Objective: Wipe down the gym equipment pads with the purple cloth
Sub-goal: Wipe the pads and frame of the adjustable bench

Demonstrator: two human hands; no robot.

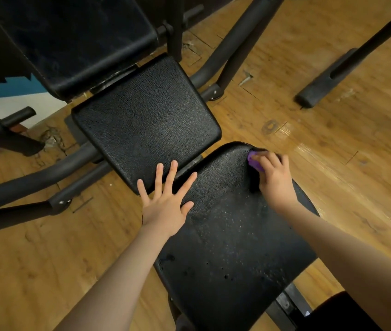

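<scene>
A long black bench pad (228,240) runs from the lower right toward the centre, speckled with pale spots. My right hand (275,177) grips the purple cloth (254,161) at the pad's far right corner; most of the cloth is hidden under my fingers. My left hand (165,194) lies flat with fingers spread across the gap between this pad and a square black seat pad (144,118). A third black pad (75,37), the backrest, slopes up at the top left.
Black steel frame tubes (34,180) run along the worn wooden floor (333,151) at left. Another frame leg (237,41) crosses the top centre. A second machine's foot (326,80) stands at the upper right. A short black peg (19,115) sticks out at far left.
</scene>
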